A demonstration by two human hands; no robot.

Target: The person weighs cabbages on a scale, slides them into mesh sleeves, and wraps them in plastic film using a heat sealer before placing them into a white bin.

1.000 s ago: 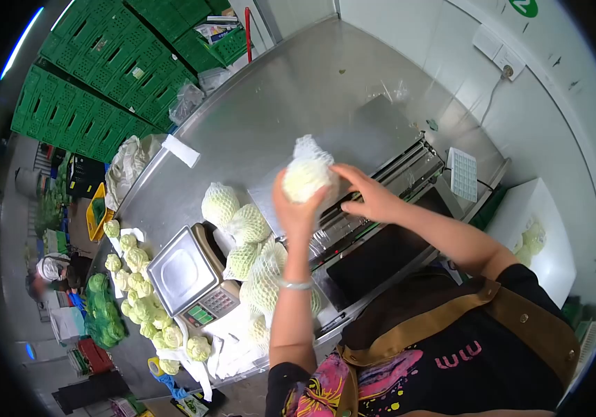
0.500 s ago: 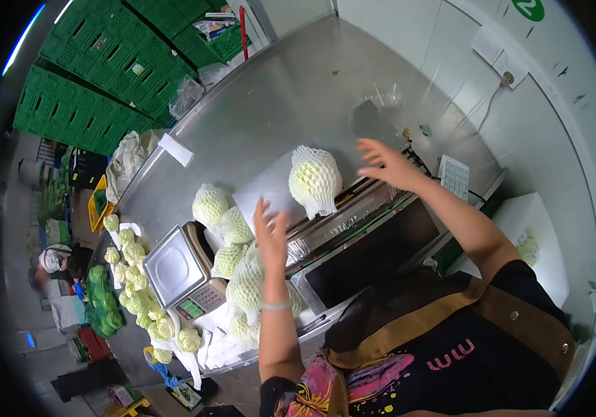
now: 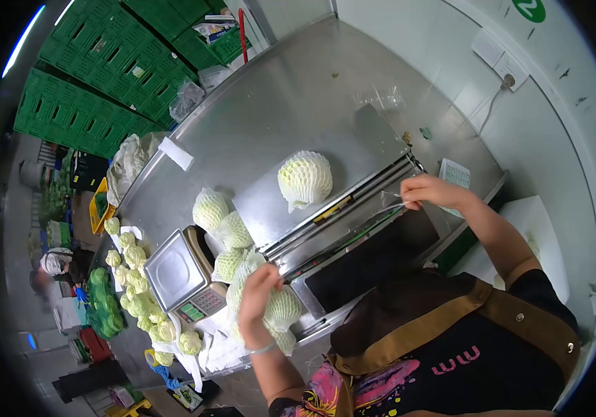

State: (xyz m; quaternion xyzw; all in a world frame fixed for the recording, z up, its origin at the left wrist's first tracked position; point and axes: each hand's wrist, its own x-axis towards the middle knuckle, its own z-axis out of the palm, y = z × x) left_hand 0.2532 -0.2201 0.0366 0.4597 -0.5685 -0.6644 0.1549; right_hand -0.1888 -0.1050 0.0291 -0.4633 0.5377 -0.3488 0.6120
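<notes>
A round cabbage in a white foam net sits on the flat metal plate of the wrapping machine. My right hand is closed at the machine's right end, pinching the edge of clear plastic film. At the left end my left hand, with a band at its wrist, is also closed on the film edge; the film is hard to see there. Several more netted cabbages lie beside and beneath my left hand, partly hidden by it.
Left of the netted cabbages stands a weighing scale. Several bare cabbages are heaped beyond it. Green crates are stacked behind the steel table. A co-worker is far left. A white keypad lies near my right hand.
Both hands, open around the netted cabbage before, have come down toward me to the machine's front and closed on the film. The cabbage stands slightly further left and lower.
</notes>
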